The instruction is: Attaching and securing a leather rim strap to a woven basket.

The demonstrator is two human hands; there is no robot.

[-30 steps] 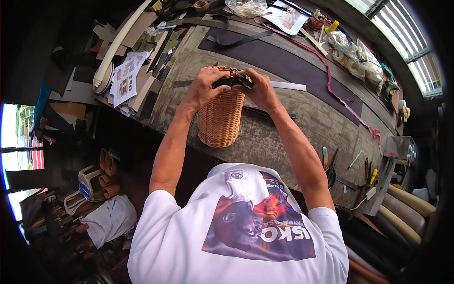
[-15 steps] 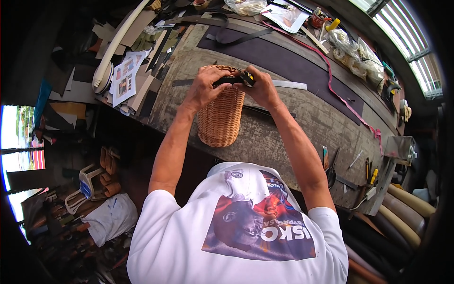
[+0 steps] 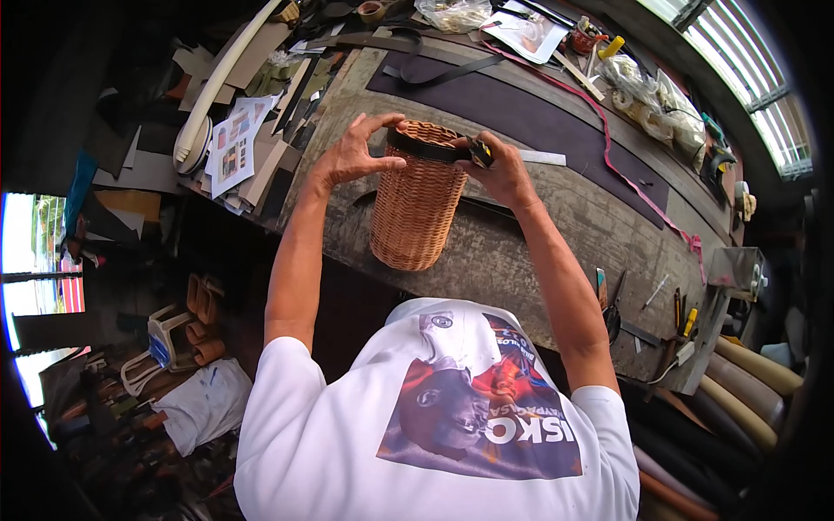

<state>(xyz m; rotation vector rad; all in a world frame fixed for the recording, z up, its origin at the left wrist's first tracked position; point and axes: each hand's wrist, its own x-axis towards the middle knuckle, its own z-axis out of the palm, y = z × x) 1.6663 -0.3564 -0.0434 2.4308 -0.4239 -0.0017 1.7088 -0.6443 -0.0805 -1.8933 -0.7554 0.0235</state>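
Observation:
A tall wicker basket (image 3: 415, 213) stands tilted at the front edge of the worktable, its round mouth facing up and away. A black strap (image 3: 427, 149) runs round it just below the rim. Thumb and fingers spread in a wide C, my left hand (image 3: 354, 156) is open at the basket's left side, its tips at the rim and strap. On the right side, my right hand (image 3: 504, 171) is closed round a small black-and-yellow tool (image 3: 479, 153), pressed close to the strap. Its exact kind is partly hidden by the fingers.
A dark purple sheet (image 3: 521, 108) and a red strip (image 3: 599, 122) lie across the worktable (image 3: 556, 234). Printed papers (image 3: 236, 152) and scraps lie left; scissors (image 3: 615, 304) and a yellow-handled tool (image 3: 690, 323) lie right. Rolls of material (image 3: 738, 395) lie below the table's right end.
My left hand has opened and drawn back leftward from the rim, uncovering the strap. My right hand has shifted slightly right with the tool, and the basket now leans a little to the right.

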